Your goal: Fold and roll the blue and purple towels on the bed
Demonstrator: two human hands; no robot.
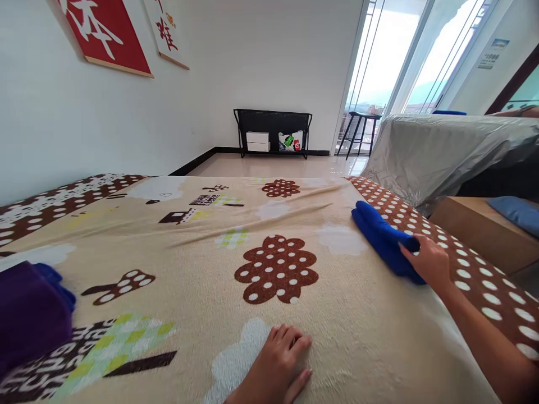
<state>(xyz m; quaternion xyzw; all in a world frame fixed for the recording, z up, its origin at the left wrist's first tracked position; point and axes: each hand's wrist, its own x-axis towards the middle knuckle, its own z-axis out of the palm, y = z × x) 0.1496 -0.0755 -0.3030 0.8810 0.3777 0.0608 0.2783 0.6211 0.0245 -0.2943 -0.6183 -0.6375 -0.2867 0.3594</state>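
Two cloths lie together at our far left: a deep purple, smooth-looking cloth [33, 314] and, showing past its right edge, a bright blue bunched cloth [56, 286]. Whether the purple one rests on the blue one or only in front of it, we cannot tell. Both lie on a beige plush blanket with printed brown, white and green shapes [349, 331], spread wide beneath everything we handle, probably to give us a soft, flat surface.

Near the middle, our left hand [280, 359] rests palm down on the blanket, below a printed brown flower. Its fingers are loosely bent and hold nothing; we judge that it steadies us or keeps the fabric flat.

Toward the right, a royal blue, long folded cloth [374, 238] lies slantwise, close to the blanket's brown border with white dots [463, 264]. Our right hand [429, 264] pinches its near end, thumb against the rolled edge, likely because that end is closest to us and keeps the fold together.
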